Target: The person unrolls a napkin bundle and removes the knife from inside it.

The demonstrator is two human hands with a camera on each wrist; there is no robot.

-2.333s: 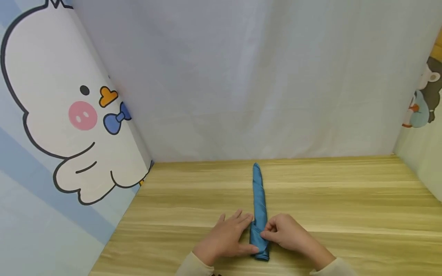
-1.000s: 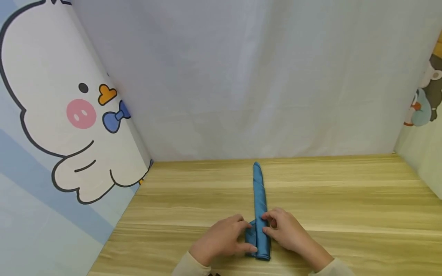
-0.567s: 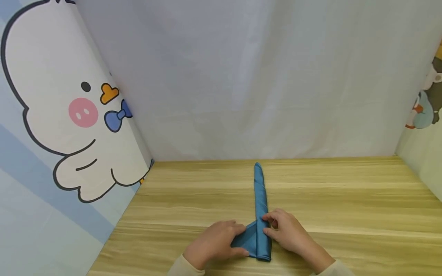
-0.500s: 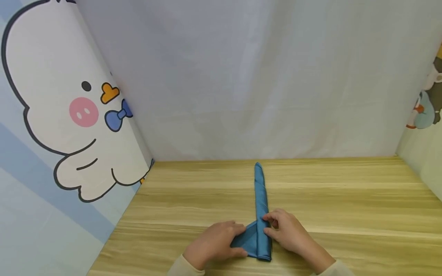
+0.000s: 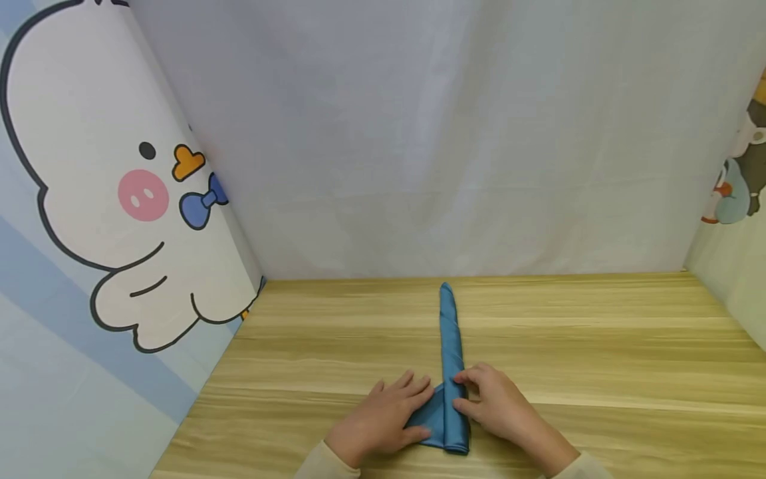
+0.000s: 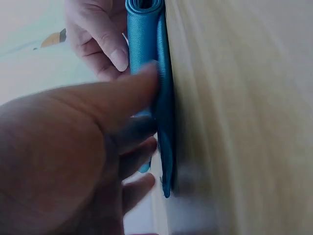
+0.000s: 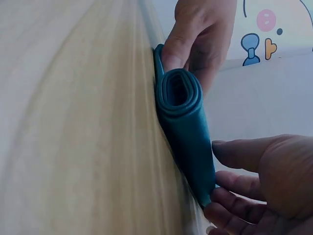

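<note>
A shiny blue cloth (image 5: 451, 362) lies rolled into a long, tapering tube, its narrow tip pointing away from me. At the near end, a flat triangular flap (image 5: 432, 419) sticks out to the left. My left hand (image 5: 383, 416) rests on this flap with fingers spread and thumb near its front edge. On the roll's right side, the fingertips and thumb of my right hand (image 5: 493, 402) touch it, set apart along its length. The right wrist view shows the coiled layers of the roll's near end (image 7: 180, 93), with the left thumb on the flap beside it.
The cloth lies on a wood-grain table (image 5: 598, 346). A pale curtain (image 5: 449, 133) hangs behind the table's back edge. At the left stands a panel with a cartoon bird (image 5: 90, 166), and another printed panel (image 5: 733, 189) is at the right.
The flap, earlier folded over the roll, now lies out to the left. My left hand moved left with it, then spread its fingers on it. My right hand went from pinching to touching the roll.
</note>
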